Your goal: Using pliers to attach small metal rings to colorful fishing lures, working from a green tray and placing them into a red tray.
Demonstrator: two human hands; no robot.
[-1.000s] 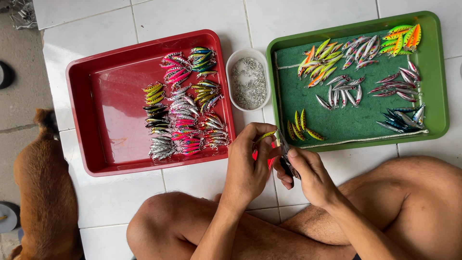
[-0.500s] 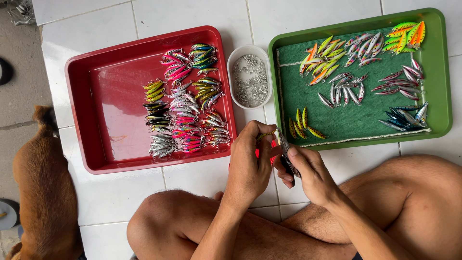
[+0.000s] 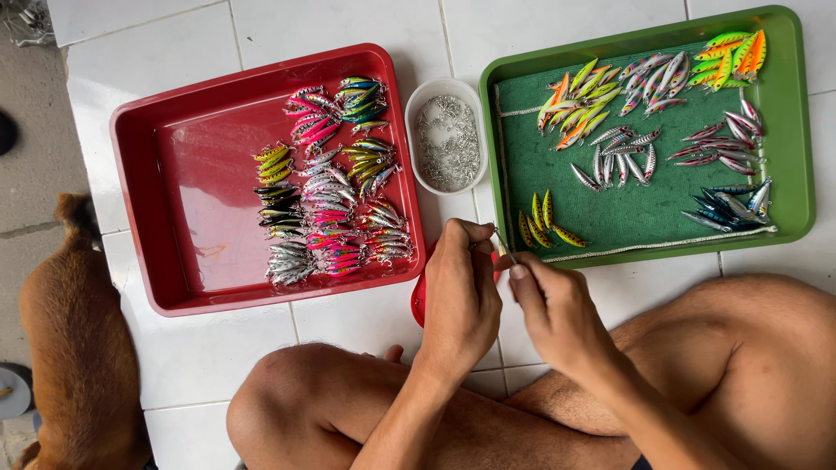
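White tiled floor (image 3: pixel 348 322) bears red tray (image 3: pixel 187 261); green tray (image 3: pixel 797 174) beside.

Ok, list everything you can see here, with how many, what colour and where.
red tray: one, red, left on the tiled floor
lures in red tray: dozens, mixed colours, grouped along its right half
small tub: one, white, between the trays, full of silvery metal bits
green tray: one, green, right, lined with a green mat
lures in green tray: several colour-sorted clusters on the mat
animal: one, brown fur, lower left
red object: one, mostly hidden under the left hand
left hand: centre, fingers pinching a small item
right hand: beside it, touching the same item
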